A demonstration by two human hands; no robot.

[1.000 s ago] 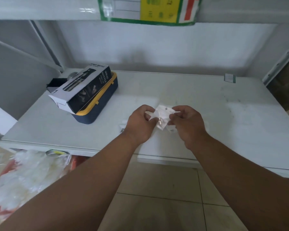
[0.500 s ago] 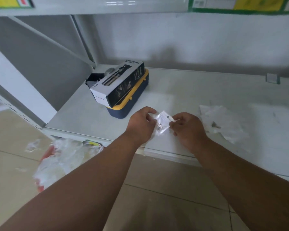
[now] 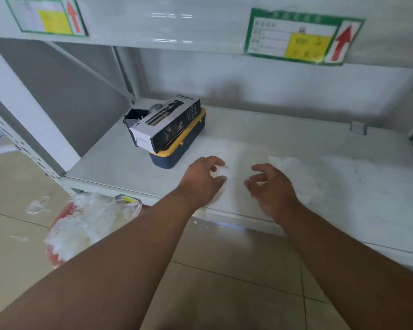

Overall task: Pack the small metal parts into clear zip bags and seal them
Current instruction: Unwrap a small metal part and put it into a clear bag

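Observation:
My left hand (image 3: pixel 202 179) and my right hand (image 3: pixel 271 186) hover just above the white shelf (image 3: pixel 284 139), a hand's width apart, fingers spread. A small clear zip bag (image 3: pixel 222 172) shows as a pale blur at my left fingertips. I cannot tell whether the fingers touch it, and no metal part can be made out in it. A heap of clear plastic bags (image 3: pixel 296 175) lies on the shelf just right of my right hand.
A black-and-white carton (image 3: pixel 165 125) rests on a navy and yellow box (image 3: pixel 177 154) at the shelf's back left. Below the shelf's front edge, a red bin full of clear plastic (image 3: pixel 81 225) stands on the tiled floor. An upper shelf with green labels (image 3: pixel 293 36) hangs overhead.
Both hands held the small bag between them before. Now they have parted and opened, and the bag is out of my right hand. The view has swung left.

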